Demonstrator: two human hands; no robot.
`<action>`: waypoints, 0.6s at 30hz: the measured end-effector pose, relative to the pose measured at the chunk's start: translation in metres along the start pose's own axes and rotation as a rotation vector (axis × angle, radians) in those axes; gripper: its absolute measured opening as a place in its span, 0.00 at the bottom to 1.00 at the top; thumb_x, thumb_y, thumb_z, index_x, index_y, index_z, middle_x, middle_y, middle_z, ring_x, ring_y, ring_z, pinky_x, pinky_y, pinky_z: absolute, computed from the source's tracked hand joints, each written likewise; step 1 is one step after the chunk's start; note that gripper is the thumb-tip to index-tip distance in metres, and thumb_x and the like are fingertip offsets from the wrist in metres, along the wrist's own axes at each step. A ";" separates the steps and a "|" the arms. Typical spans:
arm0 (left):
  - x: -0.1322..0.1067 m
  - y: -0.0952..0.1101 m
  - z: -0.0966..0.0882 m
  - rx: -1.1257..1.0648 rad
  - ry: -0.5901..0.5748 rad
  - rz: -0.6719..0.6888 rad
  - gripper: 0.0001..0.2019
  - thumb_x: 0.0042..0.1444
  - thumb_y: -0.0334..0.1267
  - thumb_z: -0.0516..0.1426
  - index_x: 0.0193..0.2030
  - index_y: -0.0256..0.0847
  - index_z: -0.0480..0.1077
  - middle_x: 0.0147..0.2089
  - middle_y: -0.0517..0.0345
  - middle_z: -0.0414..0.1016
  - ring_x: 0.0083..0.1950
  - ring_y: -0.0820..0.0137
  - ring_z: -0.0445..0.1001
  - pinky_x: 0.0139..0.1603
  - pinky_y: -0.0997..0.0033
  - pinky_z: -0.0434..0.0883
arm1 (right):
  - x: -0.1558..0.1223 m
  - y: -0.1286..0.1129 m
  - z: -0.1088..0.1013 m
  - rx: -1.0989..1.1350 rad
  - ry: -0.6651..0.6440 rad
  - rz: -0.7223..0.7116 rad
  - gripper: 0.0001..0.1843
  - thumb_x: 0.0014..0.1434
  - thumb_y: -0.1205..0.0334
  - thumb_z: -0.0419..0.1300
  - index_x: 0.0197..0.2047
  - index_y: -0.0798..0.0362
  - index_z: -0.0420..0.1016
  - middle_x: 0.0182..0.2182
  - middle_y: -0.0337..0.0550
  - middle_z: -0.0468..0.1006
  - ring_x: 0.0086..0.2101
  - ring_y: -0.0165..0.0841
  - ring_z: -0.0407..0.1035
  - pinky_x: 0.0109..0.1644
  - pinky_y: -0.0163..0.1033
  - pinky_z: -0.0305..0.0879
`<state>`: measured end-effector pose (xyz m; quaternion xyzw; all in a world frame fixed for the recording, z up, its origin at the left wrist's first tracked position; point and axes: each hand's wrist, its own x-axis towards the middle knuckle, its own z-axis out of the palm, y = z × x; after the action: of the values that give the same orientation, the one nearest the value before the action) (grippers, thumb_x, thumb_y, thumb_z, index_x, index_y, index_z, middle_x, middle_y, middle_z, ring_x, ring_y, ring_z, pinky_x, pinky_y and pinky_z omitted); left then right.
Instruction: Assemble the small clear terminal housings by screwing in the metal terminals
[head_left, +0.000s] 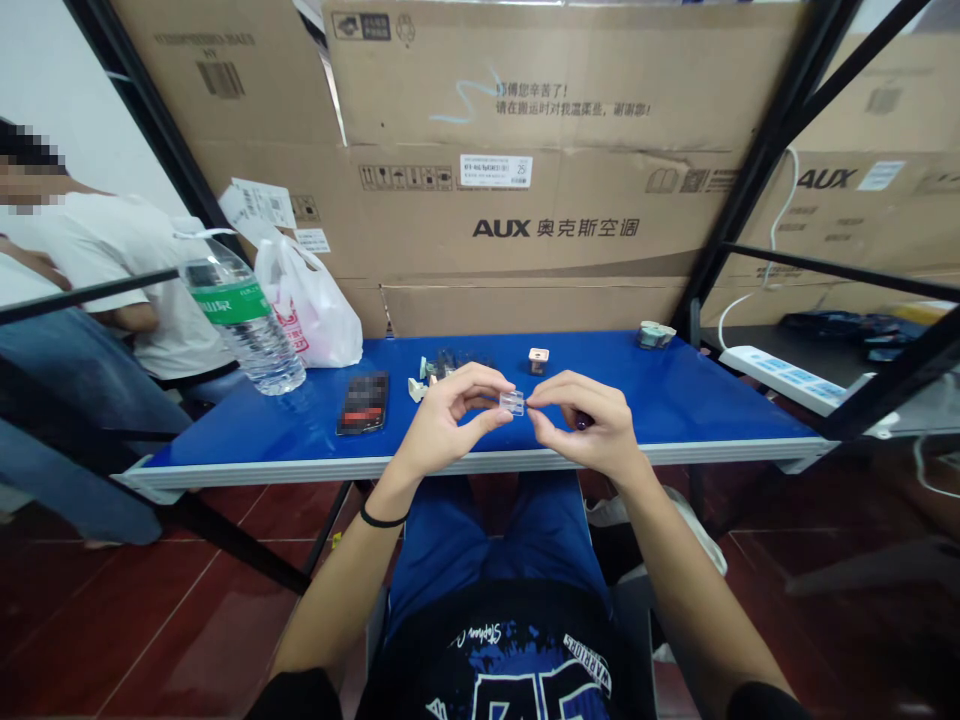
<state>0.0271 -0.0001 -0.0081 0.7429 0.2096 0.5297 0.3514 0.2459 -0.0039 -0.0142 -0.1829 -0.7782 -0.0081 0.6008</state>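
Between the thumb and fingers of my left hand (465, 410) is a small clear plastic piece (512, 402), held just above the front part of the blue table. My right hand (589, 420) is closed in a pinch at the piece's right side; what its fingertips grip is too small to make out. A dark rounded end (583, 421) of some thing shows within the right hand, the rest of it hidden. Behind the hands stands a small block with a pale top (538, 360). Several small clear and pale parts (418, 389) lie beyond my left hand, partly covered by it.
On the blue table (697, 410) are a phone (363, 403), a large water bottle (244, 310), a white plastic bag (319, 310) and a small wrapped bundle (655, 335). Big cardboard boxes (555, 270) rise behind. A power strip (787, 380) lies right; people sit left.
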 end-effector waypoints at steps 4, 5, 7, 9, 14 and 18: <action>0.000 0.000 0.000 0.017 -0.002 0.005 0.11 0.61 0.39 0.70 0.50 0.41 0.81 0.51 0.51 0.79 0.50 0.67 0.83 0.55 0.67 0.84 | 0.000 0.000 -0.001 -0.006 -0.037 -0.031 0.06 0.63 0.69 0.66 0.41 0.49 0.83 0.37 0.43 0.86 0.25 0.27 0.73 0.23 0.33 0.68; -0.001 0.000 0.000 0.021 -0.001 0.008 0.11 0.61 0.39 0.71 0.49 0.41 0.81 0.51 0.51 0.79 0.50 0.67 0.83 0.55 0.66 0.84 | 0.000 0.001 -0.001 -0.011 -0.051 -0.041 0.06 0.63 0.69 0.66 0.41 0.49 0.83 0.37 0.43 0.86 0.26 0.27 0.74 0.26 0.33 0.71; -0.001 0.000 0.000 0.035 -0.002 0.016 0.11 0.61 0.39 0.70 0.49 0.41 0.82 0.51 0.51 0.79 0.50 0.67 0.82 0.55 0.66 0.84 | 0.000 0.002 -0.002 -0.017 -0.080 -0.055 0.07 0.63 0.70 0.65 0.42 0.49 0.83 0.37 0.43 0.85 0.28 0.28 0.76 0.30 0.34 0.76; -0.001 0.000 0.000 0.047 -0.005 0.027 0.10 0.62 0.38 0.70 0.49 0.41 0.82 0.51 0.50 0.79 0.51 0.67 0.82 0.54 0.67 0.84 | 0.000 0.002 -0.003 -0.010 -0.107 -0.056 0.08 0.64 0.70 0.65 0.43 0.49 0.83 0.37 0.43 0.85 0.29 0.28 0.77 0.33 0.34 0.78; -0.001 -0.001 0.000 0.037 -0.008 0.046 0.09 0.62 0.35 0.70 0.48 0.42 0.82 0.51 0.52 0.79 0.52 0.68 0.82 0.53 0.70 0.84 | 0.000 0.002 -0.005 0.038 -0.151 -0.035 0.09 0.65 0.70 0.65 0.47 0.50 0.82 0.39 0.43 0.84 0.33 0.29 0.78 0.38 0.36 0.80; -0.001 0.000 0.001 0.015 -0.002 0.019 0.09 0.62 0.36 0.70 0.49 0.42 0.81 0.50 0.52 0.79 0.51 0.68 0.83 0.53 0.70 0.83 | 0.000 -0.001 -0.008 0.067 -0.176 -0.012 0.11 0.65 0.71 0.65 0.49 0.50 0.82 0.41 0.44 0.83 0.34 0.29 0.78 0.41 0.37 0.80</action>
<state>0.0276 -0.0012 -0.0095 0.7481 0.2059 0.5307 0.3410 0.2530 -0.0066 -0.0117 -0.1578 -0.8290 0.0305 0.5356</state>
